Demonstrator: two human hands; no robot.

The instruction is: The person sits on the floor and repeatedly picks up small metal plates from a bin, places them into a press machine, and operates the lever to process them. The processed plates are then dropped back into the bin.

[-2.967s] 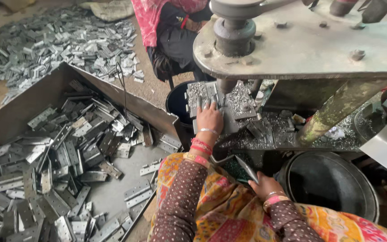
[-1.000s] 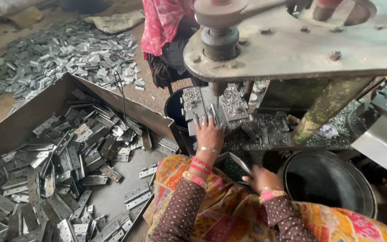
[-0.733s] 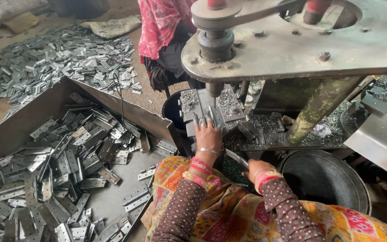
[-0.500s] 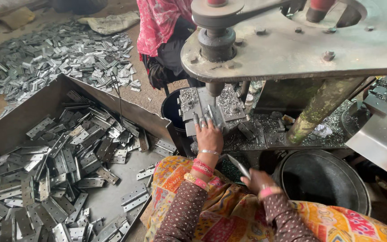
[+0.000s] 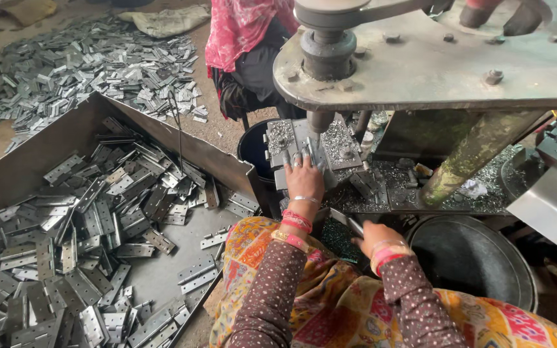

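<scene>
My left hand [image 5: 303, 179] reaches forward to the press bed, fingers pressed on a grey metal hinge piece [image 5: 307, 150] lying under the punch [image 5: 321, 121] of the drill press. My right hand [image 5: 373, 236] stays low near my lap, closed on a thin metal strip [image 5: 347, 222] that points to the left. Red and silver bangles circle both wrists. Metal shavings cover the press table [image 5: 388, 183] around the fixture.
A large metal tray [image 5: 162, 283] at my left holds several grey hinges. More hinges lie heaped on the floor [image 5: 78, 64] beyond it. Another person in a pink garment [image 5: 246, 32] sits behind the press. A dark round bin [image 5: 478, 264] stands at lower right.
My left hand stays on the piece under the punch. My right hand shifted slightly near my lap with the strip. The view moved a little.
</scene>
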